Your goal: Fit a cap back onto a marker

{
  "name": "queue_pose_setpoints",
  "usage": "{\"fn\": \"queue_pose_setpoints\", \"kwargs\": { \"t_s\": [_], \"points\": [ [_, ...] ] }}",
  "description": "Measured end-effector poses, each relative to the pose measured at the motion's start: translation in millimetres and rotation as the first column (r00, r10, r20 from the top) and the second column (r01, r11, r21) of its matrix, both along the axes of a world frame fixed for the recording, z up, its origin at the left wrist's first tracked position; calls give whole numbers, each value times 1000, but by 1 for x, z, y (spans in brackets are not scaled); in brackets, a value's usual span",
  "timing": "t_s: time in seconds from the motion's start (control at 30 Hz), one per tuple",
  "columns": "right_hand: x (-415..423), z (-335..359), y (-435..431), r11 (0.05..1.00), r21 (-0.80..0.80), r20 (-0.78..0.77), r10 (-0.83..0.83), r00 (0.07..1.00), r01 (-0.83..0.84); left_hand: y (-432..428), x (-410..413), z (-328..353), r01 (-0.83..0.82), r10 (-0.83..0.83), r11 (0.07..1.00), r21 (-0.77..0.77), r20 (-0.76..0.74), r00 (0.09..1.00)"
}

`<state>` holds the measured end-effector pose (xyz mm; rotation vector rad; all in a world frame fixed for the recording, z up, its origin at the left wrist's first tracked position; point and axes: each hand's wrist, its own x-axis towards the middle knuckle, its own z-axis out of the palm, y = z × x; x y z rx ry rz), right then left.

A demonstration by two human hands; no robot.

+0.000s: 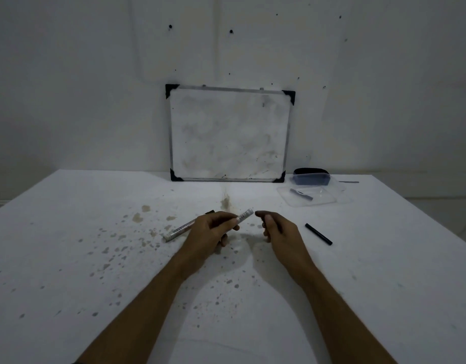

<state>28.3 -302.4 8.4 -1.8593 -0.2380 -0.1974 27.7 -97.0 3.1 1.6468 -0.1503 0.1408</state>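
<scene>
White table surface, speckled with grey and brownish stain spots, densest left and centre, one larger brown blotch near the far middle. Silver-grey cylindrical marker with fine dark print along its barrel; second silver-grey printed marker with a black tip end. Short black plastic marker cap, plain. White rectangular whiteboard, grey metal frame, black corner pieces, smudged grey-brown erasure marks. Clear plastic container, bluish tint, dark contents. Clear flat plastic lid. Off-white wall dotted with small black marks.
</scene>
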Motion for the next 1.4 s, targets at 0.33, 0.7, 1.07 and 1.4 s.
{"fn": "queue_pose_setpoints", "kwargs": {
  "t_s": [0.33, 0.7, 1.07, 1.4],
  "points": [
    [6, 1, -12, 837, 547, -228, 169, 959, -17, -1, -2, -4, 33, -46, 987, 155, 81, 996],
    [6, -1, -9, 887, 461, -236, 111, 965, 11, 2, -1, -4, 52, -71, 981, 190, 96, 993],
    [0, 3, -5, 910, 414, -171, 47, 984, 29, 0, -1, -6, 15, -35, 973, 229, 84, 996],
    [-6, 2, -1, 945, 328, -58, 35, 998, -14, 11, -5, -2, 89, -103, 972, 216, 54, 993]
  ]
}}
